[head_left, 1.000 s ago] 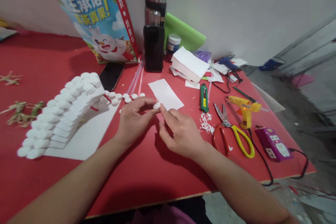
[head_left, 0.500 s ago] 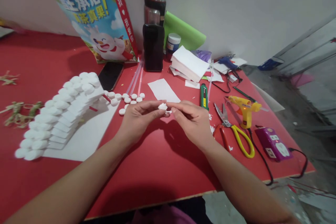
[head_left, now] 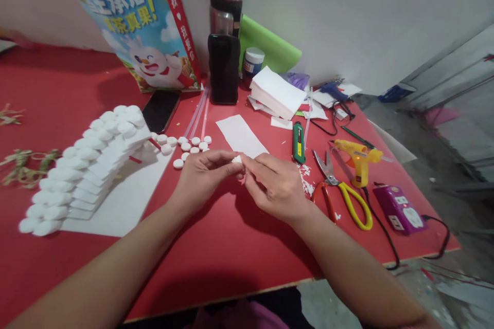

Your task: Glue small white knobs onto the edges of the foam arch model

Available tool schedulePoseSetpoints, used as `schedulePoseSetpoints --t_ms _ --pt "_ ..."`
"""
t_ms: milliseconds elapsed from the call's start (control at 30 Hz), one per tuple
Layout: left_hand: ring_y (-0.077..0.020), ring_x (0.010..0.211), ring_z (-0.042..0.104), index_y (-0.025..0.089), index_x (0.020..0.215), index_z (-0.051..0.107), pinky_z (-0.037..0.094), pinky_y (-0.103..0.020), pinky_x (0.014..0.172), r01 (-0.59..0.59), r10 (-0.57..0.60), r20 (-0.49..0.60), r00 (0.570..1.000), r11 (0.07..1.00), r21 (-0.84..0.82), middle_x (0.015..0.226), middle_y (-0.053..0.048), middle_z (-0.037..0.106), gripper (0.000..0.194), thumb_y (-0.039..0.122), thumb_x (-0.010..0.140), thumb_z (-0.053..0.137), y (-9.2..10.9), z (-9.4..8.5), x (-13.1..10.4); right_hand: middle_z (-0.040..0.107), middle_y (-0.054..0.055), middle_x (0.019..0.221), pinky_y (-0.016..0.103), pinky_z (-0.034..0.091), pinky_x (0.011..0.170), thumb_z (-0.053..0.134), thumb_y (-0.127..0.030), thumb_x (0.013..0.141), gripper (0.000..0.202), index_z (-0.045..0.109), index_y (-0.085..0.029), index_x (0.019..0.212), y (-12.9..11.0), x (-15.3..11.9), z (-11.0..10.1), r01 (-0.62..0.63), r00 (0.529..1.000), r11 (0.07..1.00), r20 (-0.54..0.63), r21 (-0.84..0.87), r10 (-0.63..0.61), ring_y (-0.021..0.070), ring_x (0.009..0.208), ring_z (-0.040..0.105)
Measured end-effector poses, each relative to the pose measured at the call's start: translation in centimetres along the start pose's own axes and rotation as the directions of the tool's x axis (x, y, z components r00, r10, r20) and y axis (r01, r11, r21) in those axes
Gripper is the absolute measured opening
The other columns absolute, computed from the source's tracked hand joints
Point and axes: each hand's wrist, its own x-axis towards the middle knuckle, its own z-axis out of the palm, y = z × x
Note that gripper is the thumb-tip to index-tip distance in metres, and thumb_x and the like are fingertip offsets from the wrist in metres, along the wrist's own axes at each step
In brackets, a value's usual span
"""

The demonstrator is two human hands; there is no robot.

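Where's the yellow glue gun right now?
In the head view, the yellow glue gun is on the right side of the red table, just right of the scissors and beyond the purple box.

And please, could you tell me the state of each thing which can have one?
White piece, pinched in left hand, right hand against it
Scissors, blades open
Yellow glue gun, light on
Purple power box, red light on
Black phone, standing upright
Lying phone, screen dark
Jar, lid on
Green cutter, lying flat
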Motion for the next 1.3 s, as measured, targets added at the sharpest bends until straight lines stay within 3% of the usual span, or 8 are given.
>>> schedulePoseSetpoints --t_ms 200,567,800,900,967,1100,1167,1300 --pt "-0.0215 0.070 0.077 0.020 0.087 0.086 0.065 -0.035 0.074 0.039 -0.039 0.042 0.998 0.999 0.010 0.077 -0.006 0.081 0.020 0.034 0.075 0.093 0.1 -0.1 0.0 0.075 0.006 0.085 0.029 0.058 0.064 0.055 -0.014 0.102 0.027 0.078 -0.019 0.114 0.2 0.2 0.1 -0.084 0.995 0.985 -0.042 0.150 0.091 0.0142 0.068 0.069" --pt "-0.0181 0.064 0.072 0.019 0.079 0.082 0.060 -0.029 0.063 0.009 -0.001 -0.068 0.998 0.992 0.122 0.073 -0.005 0.079 0.017 0.031 0.070 0.091 0.1 0.0 0.3 0.077 0.010 0.087 0.032 0.057 0.064 0.058 -0.015 0.101 0.027 0.075 -0.011 0.122 0.0 -0.4 0.9 0.100 0.994 0.988 0.046 -0.115 -0.095 0.0197 0.073 0.071" --pt "-0.0170 0.066 0.068 0.018 0.081 0.080 0.054 -0.027 0.061 -0.061 0.093 -0.108 0.990 0.963 0.263 0.074 -0.004 0.077 0.016 0.030 0.073 0.087 -0.1 -0.2 0.2 0.078 0.007 0.087 0.029 0.059 0.066 0.057 -0.014 0.101 0.028 0.079 -0.017 0.118 -1.0 0.0 0.5 -0.071 0.996 0.985 -0.045 0.156 0.079 0.0153 0.070 0.069" --pt "-0.0162 0.065 0.066 0.017 0.083 0.079 0.052 -0.027 0.060 -0.054 0.081 -0.083 0.993 0.956 0.287 0.073 -0.004 0.076 0.023 0.037 0.076 0.087 0.0 -0.2 0.1 0.075 0.003 0.084 0.027 0.056 0.060 0.060 -0.017 0.098 0.026 0.081 -0.020 0.114 -0.4 0.3 0.2 -0.349 0.926 0.854 0.004 0.386 0.376 0.0120 0.063 0.065" --pt "-0.0156 0.064 0.065 0.016 0.084 0.078 0.051 -0.027 0.060 -0.040 0.064 -0.075 0.995 0.957 0.288 0.072 -0.004 0.075 0.026 0.039 0.077 0.088 0.2 -0.1 0.0 0.069 -0.001 0.076 0.025 0.054 0.053 0.063 -0.022 0.098 0.024 0.080 -0.020 0.115 0.0 0.5 0.2 -0.530 0.822 0.640 0.150 0.557 0.549 0.0101 0.055 0.059" --pt "-0.0145 0.064 0.065 0.015 0.085 0.078 0.050 -0.025 0.060 -0.047 0.068 -0.070 0.995 0.963 0.265 0.072 -0.003 0.074 0.027 0.039 0.077 0.088 0.4 0.1 0.0 0.058 -0.006 0.064 0.024 0.049 0.042 0.068 -0.032 0.096 0.025 0.080 -0.019 0.114 0.1 0.6 0.5 -0.668 0.676 0.334 0.354 0.666 0.646 0.0103 0.046 0.053" --pt "-0.0147 0.066 0.066 0.015 0.086 0.078 0.051 -0.025 0.062 -0.055 0.077 -0.076 0.994 0.966 0.253 0.074 -0.004 0.076 0.027 0.038 0.078 0.088 0.4 0.0 0.0 0.065 -0.002 0.076 0.025 0.049 0.042 0.067 -0.029 0.095 0.023 0.082 -0.020 0.110 0.0 0.6 0.5 -0.647 0.709 0.394 0.324 0.653 0.627 0.0089 0.047 0.054" --pt "-0.0131 0.065 0.065 0.016 0.081 0.077 0.049 -0.024 0.061 -0.088 0.112 -0.080 0.990 0.961 0.261 0.072 -0.002 0.075 0.021 0.033 0.077 0.088 0.3 -0.2 0.0 0.073 0.004 0.092 0.027 0.057 0.059 0.060 -0.017 0.095 0.027 0.085 -0.023 0.106 0.1 0.4 0.7 -0.424 0.894 0.748 0.102 0.510 0.437 0.0124 0.068 0.068"
